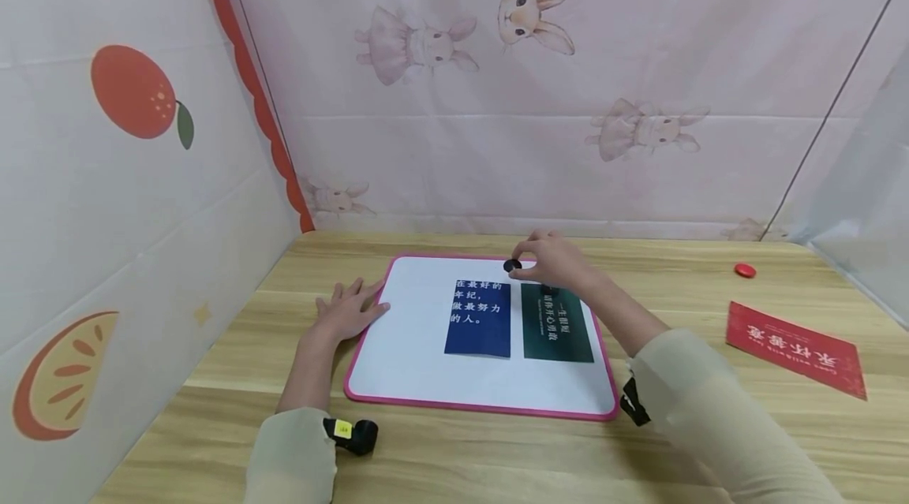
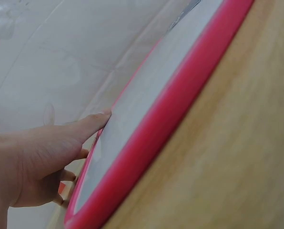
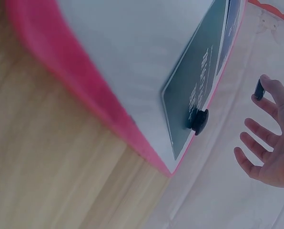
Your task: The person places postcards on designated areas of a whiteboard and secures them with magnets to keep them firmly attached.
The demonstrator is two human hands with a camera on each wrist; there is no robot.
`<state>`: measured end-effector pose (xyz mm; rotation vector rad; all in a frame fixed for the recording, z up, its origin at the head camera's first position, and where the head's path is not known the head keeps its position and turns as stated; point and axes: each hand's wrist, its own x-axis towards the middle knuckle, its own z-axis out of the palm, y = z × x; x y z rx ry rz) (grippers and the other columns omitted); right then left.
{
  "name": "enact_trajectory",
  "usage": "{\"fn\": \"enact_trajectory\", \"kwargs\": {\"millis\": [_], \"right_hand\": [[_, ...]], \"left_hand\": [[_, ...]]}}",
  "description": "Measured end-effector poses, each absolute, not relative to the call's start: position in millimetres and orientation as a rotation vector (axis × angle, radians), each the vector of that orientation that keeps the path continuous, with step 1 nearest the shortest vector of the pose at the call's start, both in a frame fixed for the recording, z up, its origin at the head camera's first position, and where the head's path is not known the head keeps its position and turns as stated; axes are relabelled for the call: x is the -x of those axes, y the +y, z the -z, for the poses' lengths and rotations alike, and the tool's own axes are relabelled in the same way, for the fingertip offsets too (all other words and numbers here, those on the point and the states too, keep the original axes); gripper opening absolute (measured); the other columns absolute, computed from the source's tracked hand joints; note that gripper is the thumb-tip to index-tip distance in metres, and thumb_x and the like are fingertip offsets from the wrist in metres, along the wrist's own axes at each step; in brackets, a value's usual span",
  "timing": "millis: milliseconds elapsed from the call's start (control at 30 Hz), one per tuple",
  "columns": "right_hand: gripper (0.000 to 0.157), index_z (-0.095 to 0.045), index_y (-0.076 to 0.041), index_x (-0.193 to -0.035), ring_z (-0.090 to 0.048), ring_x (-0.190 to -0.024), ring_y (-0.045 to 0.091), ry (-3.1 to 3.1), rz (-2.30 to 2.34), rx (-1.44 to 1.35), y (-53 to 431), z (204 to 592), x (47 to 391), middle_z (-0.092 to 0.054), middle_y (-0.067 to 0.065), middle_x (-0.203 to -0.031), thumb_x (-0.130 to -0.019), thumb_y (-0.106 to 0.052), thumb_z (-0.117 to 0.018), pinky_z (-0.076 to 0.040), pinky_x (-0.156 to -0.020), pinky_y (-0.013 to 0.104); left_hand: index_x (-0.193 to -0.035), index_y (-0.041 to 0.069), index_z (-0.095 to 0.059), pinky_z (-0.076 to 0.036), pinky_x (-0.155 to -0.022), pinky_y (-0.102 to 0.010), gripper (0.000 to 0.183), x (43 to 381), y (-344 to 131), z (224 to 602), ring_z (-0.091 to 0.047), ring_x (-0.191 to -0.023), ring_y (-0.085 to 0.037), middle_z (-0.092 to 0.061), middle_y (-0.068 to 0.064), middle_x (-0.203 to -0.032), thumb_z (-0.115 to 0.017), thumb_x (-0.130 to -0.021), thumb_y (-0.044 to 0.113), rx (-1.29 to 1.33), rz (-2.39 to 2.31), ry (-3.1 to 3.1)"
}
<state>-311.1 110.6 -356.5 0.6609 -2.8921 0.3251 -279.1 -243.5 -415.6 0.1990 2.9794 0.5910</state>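
Observation:
A whiteboard (image 1: 412,330) with a pink frame lies on the table. On it are a blue card (image 1: 479,330) with white writing and, to its right, a dark green card (image 1: 571,342). My right hand (image 1: 557,261) pinches a black round magnet (image 1: 512,265) between thumb and index finger, above the blue card's upper right corner. The right wrist view shows this magnet (image 3: 259,89) held off the board, and another black magnet (image 3: 199,121) sitting on the green card. My left hand (image 1: 348,312) rests at the board's left edge, its thumb (image 2: 96,121) touching the rim.
Right of the board, a red card (image 1: 795,350) with writing lies on the wooden table (image 1: 660,283). A red round magnet-like disc (image 1: 745,270) sits behind it. A rabbit-printed wall covering (image 1: 497,173) stands at the back, and a fruit-printed one (image 1: 142,252) on the left.

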Motion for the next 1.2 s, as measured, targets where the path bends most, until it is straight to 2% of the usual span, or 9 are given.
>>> {"fn": "enact_trajectory", "kwargs": {"millis": [367,600,1200], "right_hand": [[0.036,-0.069,-0.015,-0.107,-0.047,-0.104,0.032,-2.882,-0.306,-0.705,102.7,358.7,311.9,-0.056,0.014,-0.113,-0.08,-0.039,-0.07,-0.043,-0.085,0.045],[0.037,-0.068,-0.017,-0.108,-0.045,-0.108,0.033,-2.904,-0.292,-0.699,96.8,364.6,315.5,-0.055,0.013,-0.115,-0.08,-0.041,-0.069,-0.042,-0.087,0.048],[0.035,-0.069,-0.015,-0.105,-0.047,-0.106,0.034,-2.902,-0.257,-0.724,82.6,369.1,317.4,-0.057,0.013,-0.112,-0.08,-0.04,-0.069,-0.045,-0.082,0.046]], "left_hand": [[-0.146,0.016,-0.027,0.009,-0.094,-0.069,0.064,278.5,-243.0,415.3,0.003,-0.131,-0.05,-0.012,-0.027,-0.147,-0.042,-0.094,0.049,-0.216,-0.595,2.977],[-0.146,0.016,-0.027,0.009,-0.094,-0.069,0.064,278.2,-243.1,417.0,0.003,-0.131,-0.05,-0.013,-0.027,-0.147,-0.043,-0.093,0.049,-0.203,-0.594,2.976],[-0.146,0.016,-0.026,0.01,-0.094,-0.069,0.064,278.8,-242.1,415.1,0.003,-0.13,-0.051,-0.012,-0.027,-0.147,-0.042,-0.094,0.048,-0.209,-0.603,2.977]]}}
